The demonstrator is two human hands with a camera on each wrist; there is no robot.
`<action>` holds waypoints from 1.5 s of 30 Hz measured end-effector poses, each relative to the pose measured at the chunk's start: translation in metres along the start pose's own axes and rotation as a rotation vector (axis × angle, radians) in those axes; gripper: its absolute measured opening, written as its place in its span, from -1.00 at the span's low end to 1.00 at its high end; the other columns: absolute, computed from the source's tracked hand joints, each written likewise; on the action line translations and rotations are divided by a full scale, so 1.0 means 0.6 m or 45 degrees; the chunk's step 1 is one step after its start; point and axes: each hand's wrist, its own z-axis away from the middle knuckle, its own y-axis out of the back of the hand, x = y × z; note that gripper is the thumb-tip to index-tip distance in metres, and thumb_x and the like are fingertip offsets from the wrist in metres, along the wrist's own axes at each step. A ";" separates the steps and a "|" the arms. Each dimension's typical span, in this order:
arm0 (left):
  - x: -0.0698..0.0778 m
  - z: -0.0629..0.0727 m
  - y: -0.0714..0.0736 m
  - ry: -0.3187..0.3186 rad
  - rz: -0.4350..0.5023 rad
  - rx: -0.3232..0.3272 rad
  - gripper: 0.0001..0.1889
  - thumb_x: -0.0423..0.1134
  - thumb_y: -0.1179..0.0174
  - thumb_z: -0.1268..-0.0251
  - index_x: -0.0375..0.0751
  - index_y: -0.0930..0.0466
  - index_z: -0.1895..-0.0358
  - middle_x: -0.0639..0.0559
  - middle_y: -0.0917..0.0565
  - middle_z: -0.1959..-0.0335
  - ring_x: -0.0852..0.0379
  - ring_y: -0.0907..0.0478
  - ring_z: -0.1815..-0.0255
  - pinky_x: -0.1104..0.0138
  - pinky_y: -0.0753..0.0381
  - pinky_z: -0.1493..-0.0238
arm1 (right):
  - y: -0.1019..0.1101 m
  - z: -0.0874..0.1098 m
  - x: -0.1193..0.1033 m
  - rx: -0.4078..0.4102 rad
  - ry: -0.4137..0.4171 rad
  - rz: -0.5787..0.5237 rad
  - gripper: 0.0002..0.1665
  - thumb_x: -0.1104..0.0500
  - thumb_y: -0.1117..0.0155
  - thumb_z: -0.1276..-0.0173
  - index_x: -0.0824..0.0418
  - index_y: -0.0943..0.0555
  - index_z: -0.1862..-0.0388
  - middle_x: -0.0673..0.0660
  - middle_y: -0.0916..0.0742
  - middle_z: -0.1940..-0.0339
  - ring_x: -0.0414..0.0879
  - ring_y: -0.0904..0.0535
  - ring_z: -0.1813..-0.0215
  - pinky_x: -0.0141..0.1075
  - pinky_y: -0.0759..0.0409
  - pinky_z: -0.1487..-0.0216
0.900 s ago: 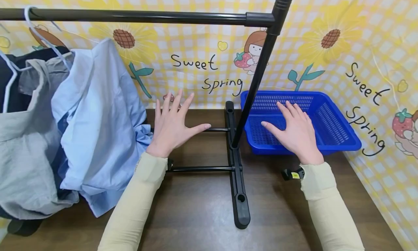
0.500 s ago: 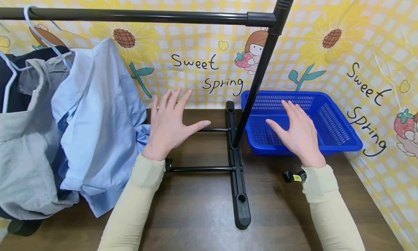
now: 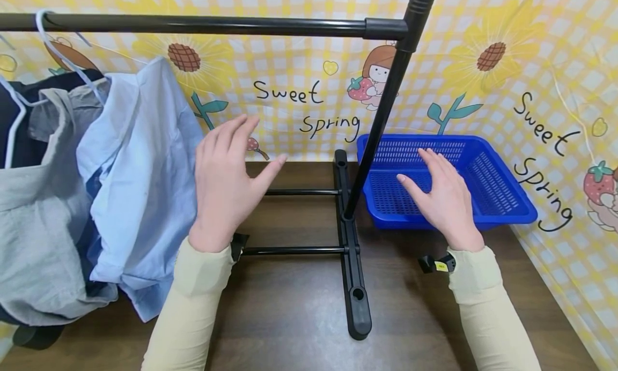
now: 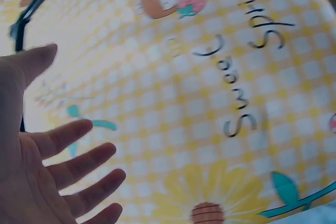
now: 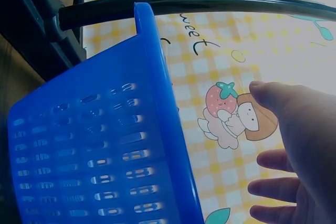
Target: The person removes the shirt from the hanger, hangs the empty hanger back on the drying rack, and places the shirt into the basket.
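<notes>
My left hand [image 3: 224,180] hovers just right of the light blue shirt [image 3: 140,183], its fingers extended and the thumb spread away; nothing is in it. In the left wrist view the fingers [image 4: 86,169] point toward the patterned backdrop. My right hand [image 3: 446,199], also holding nothing, is above the blue plastic basket [image 3: 492,221], fingers stretched forward and thumb apart. The right wrist view shows the basket's slotted wall [image 5: 94,145] beside that hand. Whether the left hand touches the shirt's edge, I cannot tell.
A black clothes rack [image 3: 354,247] stands between the hands, its top bar [image 3: 217,25] crossing the view. Grey trousers or shorts [image 3: 43,215] hang at far left, near a white hanger [image 3: 67,60]. A yellow checked cloth [image 3: 289,54] covers the wall behind the brown tabletop [image 3: 285,306].
My left hand has moved left and turned, now overlapping the shirt's right side, with its fingers closer together. The right hand has shifted slightly right. Clothes and basket stay put.
</notes>
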 end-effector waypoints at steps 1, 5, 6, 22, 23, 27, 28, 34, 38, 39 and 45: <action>0.004 -0.001 0.007 0.010 0.016 0.044 -0.29 0.19 -0.33 -0.28 -0.20 -0.54 -0.36 -0.16 -0.55 -0.30 -0.19 -0.41 -0.33 -0.08 -0.25 -0.35 | 0.000 0.001 0.000 0.004 0.003 -0.005 -0.06 -0.38 -0.14 -0.44 0.06 -0.25 -0.63 0.20 -0.31 -0.60 0.16 -0.06 -0.62 0.23 -0.02 -0.50; 0.023 -0.006 0.039 0.042 0.051 0.216 -0.39 0.11 -0.34 -0.31 -0.21 -0.59 -0.30 -0.15 -0.59 -0.26 -0.17 -0.44 -0.31 -0.06 -0.28 -0.32 | -0.001 0.003 -0.001 0.018 0.014 -0.022 -0.08 -0.36 -0.16 -0.44 0.08 -0.29 -0.61 0.19 -0.33 -0.59 0.15 -0.08 -0.61 0.23 -0.03 -0.49; 0.028 -0.007 0.047 0.046 0.047 0.259 -0.40 0.10 -0.33 -0.33 -0.22 -0.60 -0.28 -0.15 -0.60 -0.25 -0.17 -0.44 -0.30 -0.05 -0.28 -0.32 | -0.001 0.003 -0.001 0.020 0.016 -0.025 -0.08 -0.36 -0.16 -0.44 0.08 -0.29 -0.60 0.19 -0.33 -0.59 0.15 -0.08 -0.61 0.23 -0.03 -0.49; -0.015 0.001 0.163 0.542 -0.267 0.578 -0.54 -0.11 -0.26 -0.38 -0.10 -0.50 -0.30 0.07 -0.52 -0.24 0.15 -0.40 -0.26 0.32 -0.27 -0.32 | -0.004 0.005 0.002 0.000 0.009 -0.062 -0.13 -0.35 -0.16 -0.45 0.13 -0.37 -0.55 0.18 -0.34 -0.58 0.11 -0.06 -0.62 0.25 -0.01 -0.49; -0.021 0.002 0.166 0.572 -0.273 0.571 -0.57 -0.13 -0.24 -0.40 -0.09 -0.52 -0.28 0.07 -0.53 -0.21 0.14 -0.44 -0.23 0.34 -0.31 -0.29 | -0.005 0.005 0.003 -0.004 0.009 -0.067 -0.13 -0.35 -0.16 -0.45 0.13 -0.37 -0.55 0.18 -0.33 -0.59 0.11 -0.06 -0.62 0.25 -0.01 -0.49; -0.035 0.004 0.174 0.679 -0.323 0.536 -0.65 -0.15 -0.22 -0.42 -0.10 -0.62 -0.21 0.01 -0.62 -0.11 0.12 -0.58 -0.06 0.46 -0.43 -0.14 | -0.006 0.007 0.003 -0.011 0.012 -0.081 -0.13 -0.35 -0.15 -0.46 0.15 -0.38 -0.54 0.18 -0.34 -0.58 0.12 -0.06 -0.62 0.25 -0.01 -0.49; -0.037 0.005 0.175 0.706 -0.335 0.524 -0.66 -0.14 -0.23 -0.41 -0.09 -0.64 -0.19 0.01 -0.64 -0.09 0.16 -0.59 -0.04 0.50 -0.44 -0.11 | -0.006 0.007 0.003 -0.012 0.014 -0.082 -0.13 -0.35 -0.15 -0.46 0.15 -0.38 -0.54 0.19 -0.34 -0.58 0.12 -0.06 -0.62 0.25 -0.01 -0.49; -0.045 0.005 0.183 0.849 -0.359 0.433 -0.67 -0.08 -0.30 -0.35 -0.01 -0.72 -0.14 0.05 -0.75 0.01 0.42 -0.58 0.17 0.63 -0.42 0.05 | -0.007 0.008 0.004 -0.017 0.027 -0.088 -0.15 -0.34 -0.15 -0.47 0.16 -0.40 -0.53 0.19 -0.35 -0.58 0.13 -0.09 -0.61 0.25 -0.05 -0.48; -0.049 0.003 0.184 0.892 -0.390 0.381 -0.66 -0.10 -0.28 -0.34 0.02 -0.75 -0.14 0.04 -0.77 0.05 0.58 -0.49 0.31 0.66 -0.39 0.12 | -0.007 0.008 0.003 -0.029 0.037 -0.089 -0.16 -0.33 -0.14 -0.48 0.16 -0.40 -0.52 0.19 -0.35 -0.58 0.14 -0.09 -0.61 0.26 -0.06 -0.47; -0.050 0.002 0.184 0.895 -0.400 0.374 -0.67 -0.11 -0.26 -0.34 0.01 -0.76 -0.13 0.04 -0.78 0.05 0.60 -0.46 0.33 0.66 -0.38 0.12 | -0.007 0.008 0.003 -0.031 0.038 -0.090 -0.16 -0.33 -0.14 -0.48 0.16 -0.40 -0.52 0.19 -0.34 -0.58 0.13 -0.09 -0.61 0.26 -0.06 -0.47; -0.054 0.002 0.179 0.863 -0.414 0.422 -0.69 -0.21 -0.17 -0.39 -0.03 -0.78 -0.10 -0.01 -0.79 0.10 0.63 -0.39 0.38 0.67 -0.36 0.17 | -0.008 0.007 0.002 -0.039 0.048 -0.097 -0.17 -0.32 -0.13 -0.49 0.17 -0.42 -0.51 0.18 -0.34 -0.58 0.14 -0.09 -0.61 0.27 -0.06 -0.47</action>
